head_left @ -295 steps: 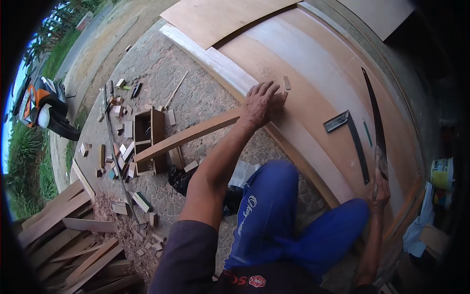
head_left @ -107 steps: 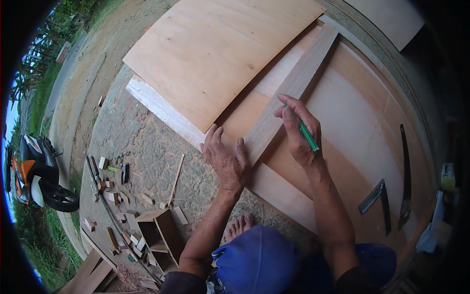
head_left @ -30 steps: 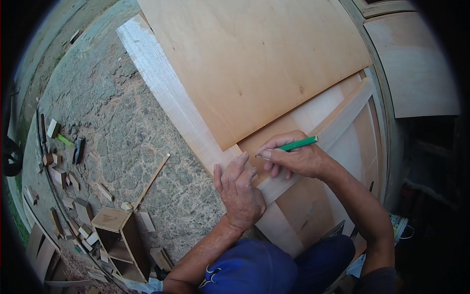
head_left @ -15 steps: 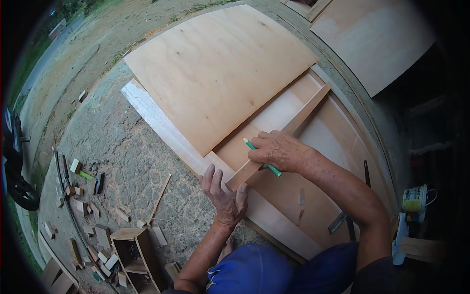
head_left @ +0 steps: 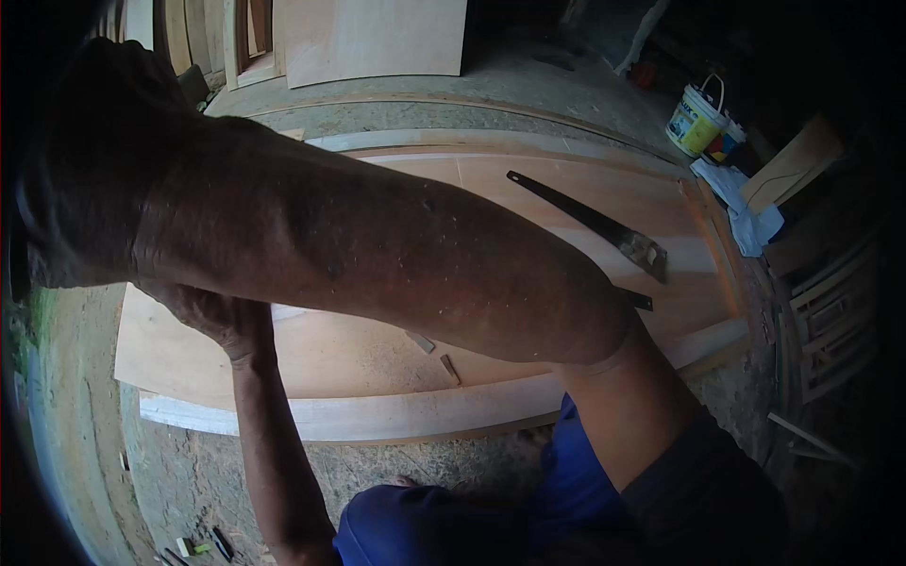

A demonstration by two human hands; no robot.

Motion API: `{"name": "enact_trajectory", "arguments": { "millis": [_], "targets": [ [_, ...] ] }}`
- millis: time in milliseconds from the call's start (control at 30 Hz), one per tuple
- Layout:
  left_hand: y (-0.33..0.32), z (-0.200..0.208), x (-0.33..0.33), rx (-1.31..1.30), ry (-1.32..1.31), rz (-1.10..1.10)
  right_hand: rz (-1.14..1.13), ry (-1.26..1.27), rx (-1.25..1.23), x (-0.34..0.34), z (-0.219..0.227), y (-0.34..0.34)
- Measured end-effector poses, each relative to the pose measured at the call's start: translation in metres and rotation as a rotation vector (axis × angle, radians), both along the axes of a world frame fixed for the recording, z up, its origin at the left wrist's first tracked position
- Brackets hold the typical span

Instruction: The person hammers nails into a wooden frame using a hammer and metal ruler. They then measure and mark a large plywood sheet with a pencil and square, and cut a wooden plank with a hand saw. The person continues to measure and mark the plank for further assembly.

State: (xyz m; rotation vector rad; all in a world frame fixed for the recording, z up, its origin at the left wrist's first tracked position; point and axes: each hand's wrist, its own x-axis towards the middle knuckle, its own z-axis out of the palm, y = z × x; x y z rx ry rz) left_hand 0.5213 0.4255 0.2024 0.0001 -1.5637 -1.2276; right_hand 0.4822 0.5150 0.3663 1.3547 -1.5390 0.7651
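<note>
My right forearm stretches across the view from the lower right, close to the camera. At the upper left, my right hand (head_left: 85, 160) is dark and blurred, its fingers not readable. Beneath that arm, my left hand (head_left: 212, 316) is over the plywood sheet (head_left: 151, 349); its fingers are hidden behind the right arm. A pale edge strip (head_left: 377, 417) runs along the near side of the wooden panel. On the panel lie a long dark tapered tool (head_left: 590, 222) with a worn, broad end and a dark strip (head_left: 637, 300) partly covered by my arm. No pencil shows.
Small wood offcuts (head_left: 450, 369) lie on the panel. Beyond it stands another plywood sheet (head_left: 377, 42). To the right are a yellow-and-white bucket (head_left: 696, 123), a pale blue cloth (head_left: 741, 208) and a board (head_left: 793, 165). Small tools (head_left: 221, 542) lie on the ground, lower left.
The view has swung to the right. My right hand, which held a green pencil at the wooden strip, has moved to the upper left, and its arm now blocks much of the panel.
</note>
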Motion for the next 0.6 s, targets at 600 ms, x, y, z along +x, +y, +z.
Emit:
{"name": "enact_trajectory", "arguments": {
  "millis": [600],
  "targets": [
    [0.021,-0.095,0.107,-0.634,-1.446,-0.505,-0.955,-1.183,0.718,-0.059,-0.339,0.500]
  ]
}}
